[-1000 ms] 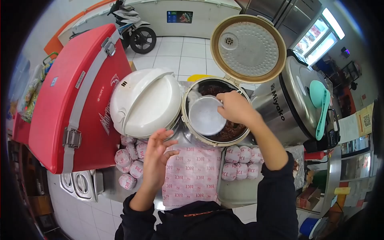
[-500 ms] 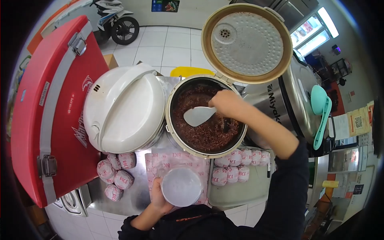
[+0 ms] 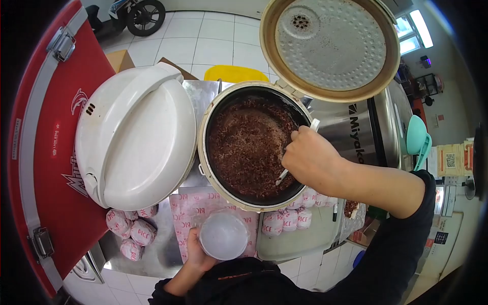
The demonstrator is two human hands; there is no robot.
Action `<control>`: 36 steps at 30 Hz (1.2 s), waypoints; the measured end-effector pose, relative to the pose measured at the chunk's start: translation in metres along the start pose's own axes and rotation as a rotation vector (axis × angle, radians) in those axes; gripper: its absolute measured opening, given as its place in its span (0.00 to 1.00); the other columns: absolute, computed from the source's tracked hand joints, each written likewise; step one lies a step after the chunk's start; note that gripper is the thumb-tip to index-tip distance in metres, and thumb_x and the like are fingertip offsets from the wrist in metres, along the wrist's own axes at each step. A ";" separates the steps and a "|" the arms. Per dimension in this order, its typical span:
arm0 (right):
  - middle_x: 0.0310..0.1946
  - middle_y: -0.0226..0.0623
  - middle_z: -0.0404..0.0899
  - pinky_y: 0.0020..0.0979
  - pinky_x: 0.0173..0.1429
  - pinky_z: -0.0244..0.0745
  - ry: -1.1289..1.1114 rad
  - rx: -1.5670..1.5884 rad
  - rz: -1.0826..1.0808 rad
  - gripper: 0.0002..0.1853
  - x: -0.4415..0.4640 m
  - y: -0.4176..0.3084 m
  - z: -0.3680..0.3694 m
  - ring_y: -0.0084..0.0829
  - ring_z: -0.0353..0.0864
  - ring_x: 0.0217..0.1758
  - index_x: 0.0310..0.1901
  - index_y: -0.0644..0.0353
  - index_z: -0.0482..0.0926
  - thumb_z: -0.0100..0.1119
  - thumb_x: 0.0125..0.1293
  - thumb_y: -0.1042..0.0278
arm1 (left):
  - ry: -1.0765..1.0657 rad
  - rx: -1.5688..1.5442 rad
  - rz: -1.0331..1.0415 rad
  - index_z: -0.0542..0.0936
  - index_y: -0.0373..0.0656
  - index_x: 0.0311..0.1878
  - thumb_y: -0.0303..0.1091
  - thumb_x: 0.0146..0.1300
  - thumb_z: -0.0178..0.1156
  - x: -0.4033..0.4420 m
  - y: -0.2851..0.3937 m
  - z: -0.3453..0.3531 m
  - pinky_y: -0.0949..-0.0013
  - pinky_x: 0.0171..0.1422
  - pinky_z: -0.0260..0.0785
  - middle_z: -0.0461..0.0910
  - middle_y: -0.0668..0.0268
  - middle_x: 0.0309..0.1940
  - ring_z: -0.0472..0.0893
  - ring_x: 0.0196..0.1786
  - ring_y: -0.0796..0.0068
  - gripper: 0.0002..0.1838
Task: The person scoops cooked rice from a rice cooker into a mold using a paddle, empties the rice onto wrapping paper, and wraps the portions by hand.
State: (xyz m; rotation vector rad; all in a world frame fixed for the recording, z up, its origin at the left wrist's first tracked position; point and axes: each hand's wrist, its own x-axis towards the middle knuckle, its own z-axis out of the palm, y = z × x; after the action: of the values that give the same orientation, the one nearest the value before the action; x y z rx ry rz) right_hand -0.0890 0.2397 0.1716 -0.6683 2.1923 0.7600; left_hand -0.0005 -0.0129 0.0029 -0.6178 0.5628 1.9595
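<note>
My right hand is closed around a white rice paddle, over the right side of an open rice cooker. The paddle's handle end sticks out above my fist. Its blade is tipped edge-on near dark reddish-brown cooked rice, and my hand hides much of it. In my left hand is a translucent plastic bowl, gripped at its left side. No rice shows in the bowl. Under it lie printed wrapping sheets marked RICE.
Wrapped rice packs sit at left; more wrapped packs lie on a tray at right. A closed white cooker, a red cool box and a steel Miyako cooker flank the open one, whose raised lid stands behind.
My right hand has moved to the right side of the pot, turning the paddle from flat to edge-on. The camera view has shifted closer. My left hand still holds the bowl.
</note>
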 end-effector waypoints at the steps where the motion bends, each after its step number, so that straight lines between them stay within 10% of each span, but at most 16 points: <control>1: 0.25 0.28 0.82 0.29 0.36 0.69 -0.003 0.003 -0.003 0.05 0.002 0.000 0.002 0.28 0.82 0.33 0.26 0.49 0.82 0.59 0.53 0.63 | 0.003 -0.002 -0.003 0.66 0.43 0.61 0.49 0.58 0.36 0.000 0.001 0.000 0.52 0.63 0.63 0.70 0.57 0.59 0.70 0.60 0.56 0.31; 16: 0.27 0.34 0.77 0.29 0.32 0.74 0.341 0.130 -0.035 0.06 0.006 -0.013 0.041 0.32 0.79 0.32 0.26 0.60 0.80 0.56 0.47 0.70 | 0.044 -0.058 0.031 0.65 0.41 0.63 0.49 0.57 0.37 -0.004 0.002 -0.021 0.55 0.66 0.60 0.68 0.58 0.60 0.68 0.62 0.59 0.33; 30: 0.27 0.39 0.82 0.34 0.35 0.76 -0.086 0.302 0.012 0.07 0.009 0.020 -0.008 0.36 0.83 0.35 0.27 0.57 0.83 0.54 0.51 0.71 | 0.071 -0.040 0.074 0.65 0.43 0.63 0.53 0.61 0.31 0.008 0.004 -0.019 0.53 0.65 0.60 0.68 0.58 0.60 0.69 0.62 0.57 0.32; 36: 0.24 0.34 0.81 0.32 0.32 0.73 0.199 0.141 -0.076 0.04 0.022 -0.008 0.041 0.32 0.80 0.29 0.21 0.54 0.82 0.57 0.48 0.68 | 0.102 -0.101 0.068 0.66 0.42 0.62 0.52 0.61 0.33 0.010 0.005 -0.029 0.54 0.65 0.61 0.69 0.58 0.59 0.69 0.61 0.57 0.32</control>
State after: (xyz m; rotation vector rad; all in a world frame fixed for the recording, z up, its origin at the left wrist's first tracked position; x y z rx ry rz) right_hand -0.0785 0.2574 0.1287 -0.7783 2.3590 0.5123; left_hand -0.0032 -0.0265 -0.0248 -0.7743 0.5564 2.0389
